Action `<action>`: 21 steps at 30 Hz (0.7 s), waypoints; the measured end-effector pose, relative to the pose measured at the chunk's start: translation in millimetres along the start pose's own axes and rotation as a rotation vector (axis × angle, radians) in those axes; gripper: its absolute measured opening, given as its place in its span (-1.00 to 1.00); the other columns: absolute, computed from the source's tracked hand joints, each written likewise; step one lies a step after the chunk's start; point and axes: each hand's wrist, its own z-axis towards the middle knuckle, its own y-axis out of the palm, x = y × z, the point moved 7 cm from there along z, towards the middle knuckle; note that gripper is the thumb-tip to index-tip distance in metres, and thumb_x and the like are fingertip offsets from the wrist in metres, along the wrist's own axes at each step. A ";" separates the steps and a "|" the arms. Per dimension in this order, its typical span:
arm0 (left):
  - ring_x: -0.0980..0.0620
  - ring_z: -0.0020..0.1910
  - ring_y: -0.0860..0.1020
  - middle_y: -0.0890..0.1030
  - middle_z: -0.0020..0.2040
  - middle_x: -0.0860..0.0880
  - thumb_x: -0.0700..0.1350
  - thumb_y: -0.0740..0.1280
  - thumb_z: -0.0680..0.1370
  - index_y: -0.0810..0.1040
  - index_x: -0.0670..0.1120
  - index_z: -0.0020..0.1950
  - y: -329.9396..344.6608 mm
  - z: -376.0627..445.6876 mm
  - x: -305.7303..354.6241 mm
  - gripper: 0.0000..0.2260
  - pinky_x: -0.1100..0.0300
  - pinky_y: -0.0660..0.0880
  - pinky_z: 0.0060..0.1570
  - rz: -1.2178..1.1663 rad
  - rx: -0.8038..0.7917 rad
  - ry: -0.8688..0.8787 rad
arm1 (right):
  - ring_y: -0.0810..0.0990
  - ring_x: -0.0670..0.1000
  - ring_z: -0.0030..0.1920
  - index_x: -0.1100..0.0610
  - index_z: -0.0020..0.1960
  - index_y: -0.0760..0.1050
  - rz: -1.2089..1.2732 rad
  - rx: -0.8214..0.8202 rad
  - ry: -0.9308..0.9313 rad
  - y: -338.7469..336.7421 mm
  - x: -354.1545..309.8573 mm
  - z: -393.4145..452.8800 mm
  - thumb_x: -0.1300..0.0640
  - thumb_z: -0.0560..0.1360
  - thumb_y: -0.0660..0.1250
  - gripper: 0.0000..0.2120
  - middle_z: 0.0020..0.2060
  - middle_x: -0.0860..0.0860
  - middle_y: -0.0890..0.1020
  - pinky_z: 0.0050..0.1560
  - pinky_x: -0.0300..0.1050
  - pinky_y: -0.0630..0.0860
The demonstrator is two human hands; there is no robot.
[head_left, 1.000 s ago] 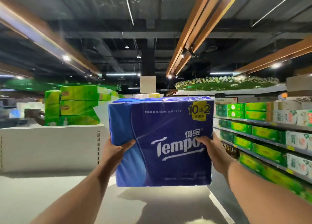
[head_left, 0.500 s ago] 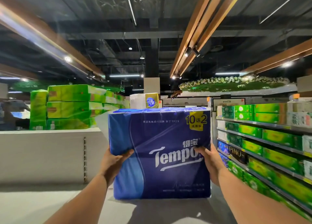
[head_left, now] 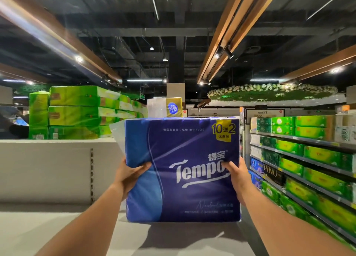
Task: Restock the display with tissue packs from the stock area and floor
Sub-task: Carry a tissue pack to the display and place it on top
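A large blue Tempo tissue pack stands upright in front of me, its bottom edge at or just above the pale top of the display unit. My left hand grips its left side, thumb across the front. On the right side, my right hand grips it the same way. Behind the pack stands a white and yellow tissue pack. Green tissue packs are stacked at the back left.
A white back panel rises at the left behind the display top. Shelves full of green and blue tissue packs run along the right, with a narrow aisle between them and the display.
The blue pack has come down and forward toward the display top, both hands still on it. My view has shifted so the stacks behind appear closer.
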 end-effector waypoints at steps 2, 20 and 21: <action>-0.01 0.06 0.67 0.69 0.14 -0.03 0.08 0.71 0.14 0.51 -0.04 0.35 1.5 -0.3 2.0 -0.17 0.12 0.59 0.05 0.042 -0.024 -0.041 | 0.64 0.16 0.21 -0.30 0.25 0.52 -0.033 -0.004 -0.016 -6.1 8.5 12.5 -0.20 0.28 0.51 -0.46 0.24 0.01 0.63 0.20 0.39 0.55; -0.21 0.47 0.37 0.30 0.55 -0.17 0.32 0.43 0.46 0.02 -0.17 0.62 -21.6 -86.6 67.1 -0.01 -0.07 0.35 0.42 0.768 -0.035 -0.286 | 0.42 0.25 0.40 0.12 0.58 0.17 -0.821 0.053 0.075 -11.0 -82.5 -109.7 -0.23 0.54 0.33 -0.24 0.46 0.18 0.37 0.39 0.23 0.42; -0.21 0.48 0.36 0.29 0.56 -0.17 0.34 0.42 0.46 0.02 -0.16 0.62 -23.7 -97.0 75.9 -0.02 -0.07 0.33 0.44 0.824 -0.051 -0.255 | 0.46 0.23 0.36 0.09 0.53 0.25 -0.876 0.028 0.062 -9.0 -88.3 -121.4 -0.27 0.51 0.32 -0.27 0.41 0.16 0.42 0.36 0.21 0.45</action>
